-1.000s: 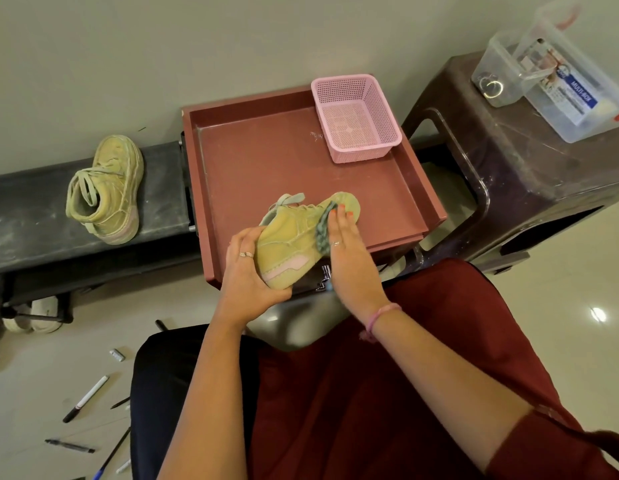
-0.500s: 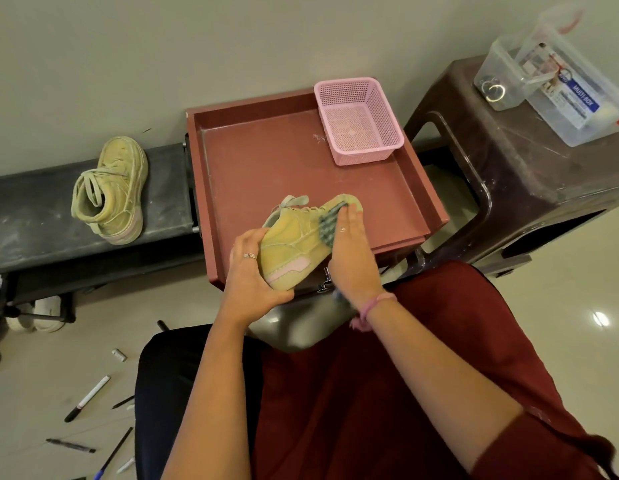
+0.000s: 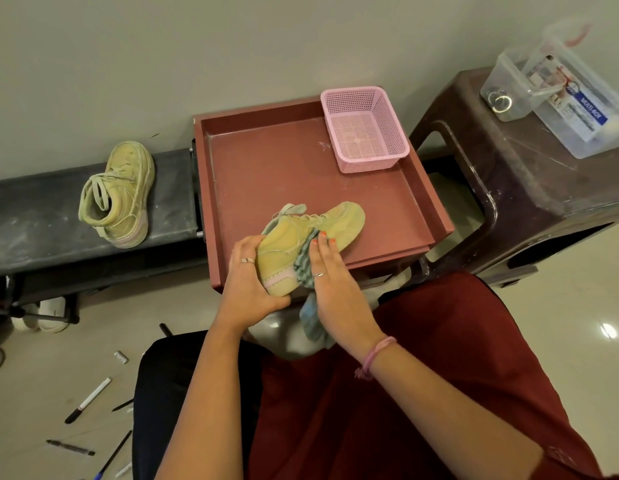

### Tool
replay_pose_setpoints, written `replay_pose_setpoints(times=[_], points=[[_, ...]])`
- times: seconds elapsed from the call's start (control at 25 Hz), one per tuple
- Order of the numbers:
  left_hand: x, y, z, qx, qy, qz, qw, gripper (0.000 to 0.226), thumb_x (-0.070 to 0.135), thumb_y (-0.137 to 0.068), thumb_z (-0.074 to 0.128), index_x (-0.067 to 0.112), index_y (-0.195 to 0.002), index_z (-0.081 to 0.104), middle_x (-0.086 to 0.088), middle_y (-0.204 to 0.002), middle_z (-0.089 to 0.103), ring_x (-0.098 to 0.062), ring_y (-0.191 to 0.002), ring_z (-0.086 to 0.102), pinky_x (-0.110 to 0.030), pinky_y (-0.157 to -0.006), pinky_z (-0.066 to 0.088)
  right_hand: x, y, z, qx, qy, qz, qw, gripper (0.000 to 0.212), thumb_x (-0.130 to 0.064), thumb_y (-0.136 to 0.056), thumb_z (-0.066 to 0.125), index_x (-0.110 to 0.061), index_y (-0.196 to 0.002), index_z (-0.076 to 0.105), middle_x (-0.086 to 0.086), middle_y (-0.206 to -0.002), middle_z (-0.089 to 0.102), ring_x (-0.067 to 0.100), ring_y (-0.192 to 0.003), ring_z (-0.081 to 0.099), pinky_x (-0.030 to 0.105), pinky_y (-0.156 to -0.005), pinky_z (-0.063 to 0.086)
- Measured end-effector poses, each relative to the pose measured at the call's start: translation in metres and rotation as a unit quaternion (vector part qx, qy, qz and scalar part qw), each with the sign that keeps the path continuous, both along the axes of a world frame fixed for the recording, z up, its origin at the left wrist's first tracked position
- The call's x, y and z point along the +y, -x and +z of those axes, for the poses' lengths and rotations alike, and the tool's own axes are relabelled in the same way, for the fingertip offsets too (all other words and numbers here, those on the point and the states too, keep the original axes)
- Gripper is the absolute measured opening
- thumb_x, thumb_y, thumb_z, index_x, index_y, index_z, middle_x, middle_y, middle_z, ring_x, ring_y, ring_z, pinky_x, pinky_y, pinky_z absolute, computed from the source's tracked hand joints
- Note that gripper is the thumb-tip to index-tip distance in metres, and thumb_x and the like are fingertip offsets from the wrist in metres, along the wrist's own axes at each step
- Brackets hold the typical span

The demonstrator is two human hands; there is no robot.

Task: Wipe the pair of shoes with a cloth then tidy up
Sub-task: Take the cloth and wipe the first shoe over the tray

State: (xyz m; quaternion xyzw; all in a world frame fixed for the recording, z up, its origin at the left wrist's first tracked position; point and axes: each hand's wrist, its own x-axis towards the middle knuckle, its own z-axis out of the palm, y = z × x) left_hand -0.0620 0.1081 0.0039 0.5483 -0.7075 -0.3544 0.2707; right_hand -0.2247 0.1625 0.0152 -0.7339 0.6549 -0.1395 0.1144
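A yellow-green high-top shoe (image 3: 301,237) lies on its side over the near edge of the red tray (image 3: 266,168). My left hand (image 3: 251,282) grips its heel end. My right hand (image 3: 330,282) lies flat with straight fingers and presses a blue-green checked cloth (image 3: 306,261) against the shoe's side; the cloth's loose end hangs below my palm. The second shoe (image 3: 119,194), same colour, stands upright on the dark bench (image 3: 31,216) to the left.
A pink mesh basket (image 3: 365,129) sits in the tray's far right corner. A brown plastic stool (image 3: 529,188) at right carries clear plastic boxes (image 3: 557,98). Pens and markers (image 3: 88,400) lie on the floor at lower left. A wall runs behind.
My right hand has slid the cloth back from the toe toward the middle of the shoe, nearer to me. The left hand keeps its hold on the heel.
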Motion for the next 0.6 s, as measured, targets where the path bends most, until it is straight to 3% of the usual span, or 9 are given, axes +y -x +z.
replay_pose_setpoints(times=[0.04, 0.16, 0.28, 0.48, 0.6], points=[[0.000, 0.000, 0.000, 0.000, 0.000, -0.003, 1.000, 0.096, 0.024, -0.043, 0.079, 0.019, -0.131, 0.040, 0.007, -0.124, 0.036, -0.016, -0.118, 0.041, -0.038, -0.100, 0.044, -0.012, 0.011, 0.002, 0.053, 0.003, -0.019, 0.998, 0.068, 0.001, -0.083, 0.044, 0.007, -0.145, 0.019, 0.024, -0.154, 0.018, 0.035, -0.143, 0.018, 0.040, -0.116, 0.022], [0.000, 0.000, 0.002, -0.004, 0.007, -0.014, 1.000, 0.094, 0.022, -0.045, 0.082, 0.023, -0.129, 0.039, 0.011, -0.122, 0.034, -0.015, -0.117, 0.040, -0.039, -0.098, 0.045, -0.051, 0.048, 0.008, 0.019, -0.058, -0.095, 0.994, 0.067, 0.006, -0.091, 0.038, -0.001, -0.150, 0.006, 0.016, -0.158, 0.005, 0.027, -0.146, 0.005, 0.032, -0.116, 0.003], [0.001, 0.001, 0.004, -0.022, 0.008, -0.020, 1.000, 0.095, 0.017, -0.048, 0.086, 0.023, -0.130, 0.038, 0.007, -0.127, 0.034, -0.012, -0.122, 0.036, -0.041, -0.102, 0.043, -0.076, 0.064, 0.008, -0.041, -0.100, -0.140, 0.984, 0.070, 0.012, -0.088, 0.039, -0.003, -0.150, 0.010, 0.014, -0.158, 0.009, 0.024, -0.146, 0.008, 0.028, -0.116, 0.005], [-0.008, -0.005, 0.000, -0.106, 0.059, -0.039, 0.992, 0.104, 0.019, -0.057, 0.084, 0.009, -0.144, 0.028, -0.005, -0.146, 0.029, -0.025, -0.147, 0.010, -0.059, -0.116, 0.014, -0.044, 0.047, -0.001, -0.127, -0.113, -0.174, 0.970, 0.082, 0.020, -0.081, 0.037, -0.005, -0.150, 0.000, 0.012, -0.158, -0.004, 0.027, -0.146, -0.004, 0.031, -0.118, 0.005], [-0.015, 0.004, 0.005, -0.154, 0.081, -0.040, 0.984, 0.113, 0.022, -0.058, 0.086, 0.001, -0.148, 0.020, -0.014, -0.151, 0.024, -0.031, -0.147, 0.009, -0.048, -0.119, 0.014, -0.043, 0.052, 0.001, -0.171, -0.132, -0.181, 0.960, 0.083, 0.021, -0.080, 0.037, -0.006, -0.150, 0.001, 0.010, -0.159, -0.006, 0.025, -0.146, -0.006, 0.032, -0.119, 0.006]])
